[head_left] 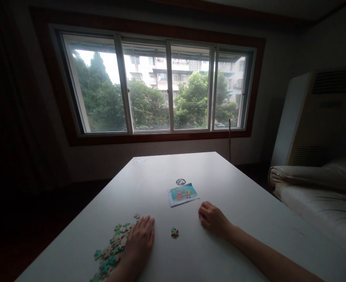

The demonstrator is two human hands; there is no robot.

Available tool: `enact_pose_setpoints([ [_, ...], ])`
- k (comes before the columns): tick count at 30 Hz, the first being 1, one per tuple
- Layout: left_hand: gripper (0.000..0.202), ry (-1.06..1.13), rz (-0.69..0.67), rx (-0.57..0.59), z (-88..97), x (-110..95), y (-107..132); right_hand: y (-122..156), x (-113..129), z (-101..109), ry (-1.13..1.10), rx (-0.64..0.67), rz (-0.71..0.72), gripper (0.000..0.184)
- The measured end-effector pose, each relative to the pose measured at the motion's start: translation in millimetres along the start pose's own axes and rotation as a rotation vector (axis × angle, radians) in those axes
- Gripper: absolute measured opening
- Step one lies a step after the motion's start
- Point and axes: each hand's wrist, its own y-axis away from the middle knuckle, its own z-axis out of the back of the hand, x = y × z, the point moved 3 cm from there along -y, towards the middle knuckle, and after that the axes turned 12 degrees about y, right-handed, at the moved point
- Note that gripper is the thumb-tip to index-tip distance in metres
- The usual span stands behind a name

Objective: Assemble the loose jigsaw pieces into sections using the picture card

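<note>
Puzzle pile (112, 250) lay at eight o'clock from flattened left hand (141, 235); curled right hand (213, 219), contents indiscernible, was at two o'clock from cluster (174, 232).

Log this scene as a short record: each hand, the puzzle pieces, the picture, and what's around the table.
Left hand: palm down, fingers extended, at the right side of the loose pile
Right hand: loosely curled on the table; any contents hidden
Loose pile: puzzle pieces, some green, some plain tan
Small cluster: multicoloured, between the hands
Picture sheet: colourful cartoon figures, beyond the cluster
Surroundings: window ahead, sofa at right
</note>
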Motion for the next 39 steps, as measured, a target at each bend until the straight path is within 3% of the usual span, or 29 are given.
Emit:
enact_pose_setpoints([
  [8, 0.036, -0.011, -0.014, -0.097, -0.1, 9.4, -5.8, 0.6, -0.3, -0.9, -0.008, -0.008, 0.018, 0.010],
  [18, 0.035, 0.075, -0.032, -0.068, 2.5, 12.7, -6.5, -0.5, 0.7, -1.4, -0.006, -0.004, 0.004, 0.010],
  [23, 0.038, 0.003, -0.002, -0.097, 1.5, 13.1, -8.8, -0.9, -0.1, -2.1, -0.002, 0.019, 0.002, 0.010],
  [27, 0.046, -0.042, 0.102, -0.010, -3.8, 17.0, -11.6, -0.4, -1.3, -3.6, -0.004, 0.020, 0.001, 0.011],
  [31, 0.048, -0.042, 0.090, 0.066, -5.5, 17.5, -11.4, 0.3, -1.7, -3.5, -0.013, 0.020, 0.000, 0.011],
  [39, 0.035, 0.010, -0.009, -0.043, -3.6, 17.1, -9.9, -1.0, -0.9, -1.8, -0.025, 0.014, -0.003, 0.011],
])
